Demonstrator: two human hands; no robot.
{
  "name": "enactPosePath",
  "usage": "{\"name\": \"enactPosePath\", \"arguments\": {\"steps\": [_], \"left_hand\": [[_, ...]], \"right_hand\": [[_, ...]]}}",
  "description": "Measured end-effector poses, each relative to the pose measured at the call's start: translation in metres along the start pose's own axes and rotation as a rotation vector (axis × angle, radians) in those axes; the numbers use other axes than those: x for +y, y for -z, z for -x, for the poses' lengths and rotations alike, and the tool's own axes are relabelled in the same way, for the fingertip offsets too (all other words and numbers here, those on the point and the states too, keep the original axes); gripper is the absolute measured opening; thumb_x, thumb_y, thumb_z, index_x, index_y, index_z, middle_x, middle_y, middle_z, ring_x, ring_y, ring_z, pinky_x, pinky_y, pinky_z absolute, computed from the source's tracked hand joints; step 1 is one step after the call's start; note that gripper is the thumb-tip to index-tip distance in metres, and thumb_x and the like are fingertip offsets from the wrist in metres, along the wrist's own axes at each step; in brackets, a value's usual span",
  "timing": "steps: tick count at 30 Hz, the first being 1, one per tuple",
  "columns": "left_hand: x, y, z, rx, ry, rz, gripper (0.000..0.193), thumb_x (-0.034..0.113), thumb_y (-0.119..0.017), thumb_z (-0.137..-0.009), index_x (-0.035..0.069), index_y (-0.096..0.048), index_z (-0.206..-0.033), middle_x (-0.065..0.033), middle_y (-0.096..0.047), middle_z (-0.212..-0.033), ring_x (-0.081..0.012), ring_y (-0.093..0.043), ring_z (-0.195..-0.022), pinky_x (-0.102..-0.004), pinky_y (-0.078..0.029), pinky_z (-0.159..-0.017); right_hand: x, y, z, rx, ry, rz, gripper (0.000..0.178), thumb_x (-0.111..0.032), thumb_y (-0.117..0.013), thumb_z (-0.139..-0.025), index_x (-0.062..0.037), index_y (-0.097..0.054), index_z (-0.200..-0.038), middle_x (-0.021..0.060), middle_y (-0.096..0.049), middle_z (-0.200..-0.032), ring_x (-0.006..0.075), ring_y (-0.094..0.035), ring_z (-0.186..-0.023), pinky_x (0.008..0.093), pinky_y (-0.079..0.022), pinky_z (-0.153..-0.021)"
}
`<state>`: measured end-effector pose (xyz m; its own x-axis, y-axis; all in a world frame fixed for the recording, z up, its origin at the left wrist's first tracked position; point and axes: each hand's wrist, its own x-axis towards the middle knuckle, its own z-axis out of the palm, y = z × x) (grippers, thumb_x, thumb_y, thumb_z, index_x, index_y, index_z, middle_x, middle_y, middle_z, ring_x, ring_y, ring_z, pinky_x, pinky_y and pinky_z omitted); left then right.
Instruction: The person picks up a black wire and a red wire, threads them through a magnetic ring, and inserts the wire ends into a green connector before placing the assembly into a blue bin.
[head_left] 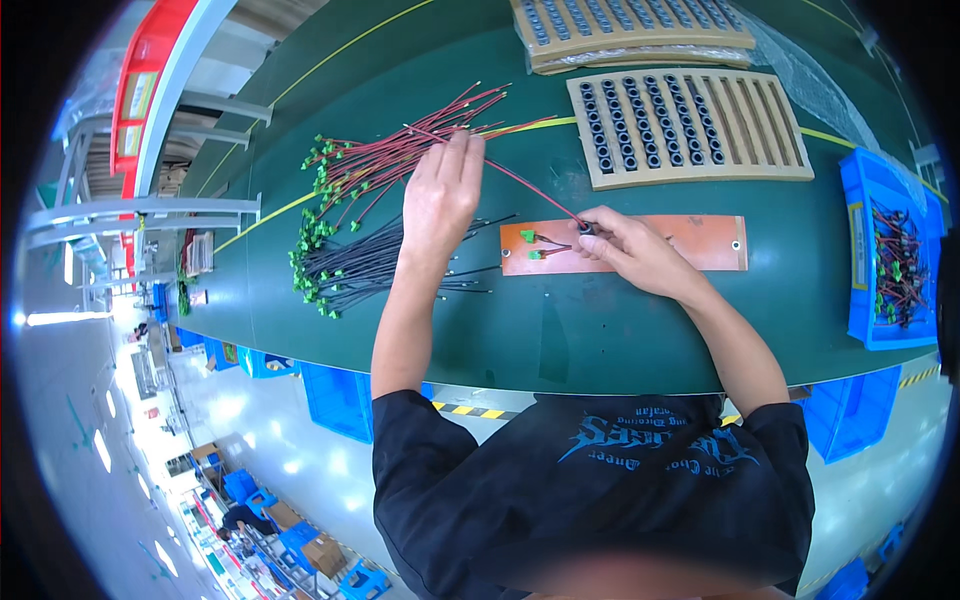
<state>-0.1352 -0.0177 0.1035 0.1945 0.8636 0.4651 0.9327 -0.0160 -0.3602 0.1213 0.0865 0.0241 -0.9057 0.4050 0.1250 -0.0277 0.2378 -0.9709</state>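
Grey metal frame (pixel 220 205): standing at far left, extending bars toward the long dark-green tabletop (pixel 620 345).
Loose bundle of thin black wires (pixel 345 262): lying on the tabletop, fanning rightward from small bright-green plastic connectors (pixel 310 258).
Loose bundle of thin red wires (pixel 375 160): lying just beyond the black bundle, likewise bearing green connectors at the left, pointing pale tips rightward.
Bare left hand (pixel 442 195): hovering over the right-hand part of both bundles, keeping thumb and fingertips together, clamping a single thin red wire (pixel 530 187).
Single red wire: sloping down rightward from the left fingertips to a small black cylindrical ring (pixel 586 228).
Two green connectors with short dark leads (pixel 528 237): resting over the left half of a flat orange-brown rectangular board (pixel 700 240), trailing leads toward the ring; joint not showing clearly.
Small black ring: sitting above the board, between the thumb and fingers of the bare right hand (pixel 635 250).
Bare right hand: pinching the ring, closing thumb and fingers on it.
Stacked tan trays (pixel 640 45): lying at the far side, holding further dark rings.
Slotted tan tray (pixel 740 172): lying beyond the board, carrying rows of black rings in its left-hand slots.
Clear plastic sheet (pixel 820 85): draping near the trays.
Blue plastic bin (pixel 900 335): standing at far right, containing tangled red and black wires with green connectors.
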Motion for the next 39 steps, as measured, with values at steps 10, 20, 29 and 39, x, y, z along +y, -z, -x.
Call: {"name": "enactPosePath", "arguments": {"steps": [10,20,29,39], "left_hand": [[0.096,-0.006,-0.006,0.375,0.917,1.616,0.022,0.002,-0.056,-0.102,-0.006,-0.064,-0.121,-0.0165,-0.072,-0.111,-0.0158,-0.068,-0.087,-0.0307,-0.057,-0.083],[0.148,-0.026,0.019,0.493,1.061,1.856,0.021,0.007,-0.062,-0.101,-0.003,-0.068,-0.118,-0.0117,-0.074,-0.11,-0.0118,-0.065,-0.096,-0.0259,-0.053,-0.087],[0.057,-0.035,0.029,0.384,0.862,1.324,0.019,-0.004,-0.062,-0.096,-0.004,-0.072,-0.112,-0.0103,-0.069,-0.106,-0.0142,-0.07,-0.088,-0.0264,-0.056,-0.084],[0.045,-0.019,0.06,0.026,0.926,1.135,0.019,-0.001,-0.067,-0.092,-0.001,-0.073,-0.11,-0.0062,-0.065,-0.089,-0.0089,-0.06,-0.069,-0.0242,-0.049,-0.063]], "right_hand": [[0.006,-0.018,0.002,0.085,-0.108,0.0,0.025,-0.015,-0.061,-0.101,0.0009,-0.057,-0.119,0.0171,-0.073,-0.097,0.0268,-0.073,-0.092,0.0374,-0.056,-0.08],[0.002,-0.046,0.009,0.094,0.017,0.25,0.017,-0.008,-0.063,-0.096,0.0003,-0.054,-0.107,0.0228,-0.067,-0.089,0.0429,-0.068,-0.085,0.0478,-0.051,-0.072],[-0.024,-0.014,-0.021,0.054,-0.246,0.084,0.021,-0.01,-0.063,-0.099,0.0023,-0.057,-0.116,0.0134,-0.069,-0.088,0.019,-0.074,-0.086,0.0336,-0.057,-0.075],[-0.005,0.001,-0.027,-0.061,-0.263,-0.067,0.021,-0.009,-0.063,-0.099,0.0037,-0.055,-0.114,0.0124,-0.07,-0.089,0.0168,-0.072,-0.087,0.0306,-0.059,-0.078]]}}
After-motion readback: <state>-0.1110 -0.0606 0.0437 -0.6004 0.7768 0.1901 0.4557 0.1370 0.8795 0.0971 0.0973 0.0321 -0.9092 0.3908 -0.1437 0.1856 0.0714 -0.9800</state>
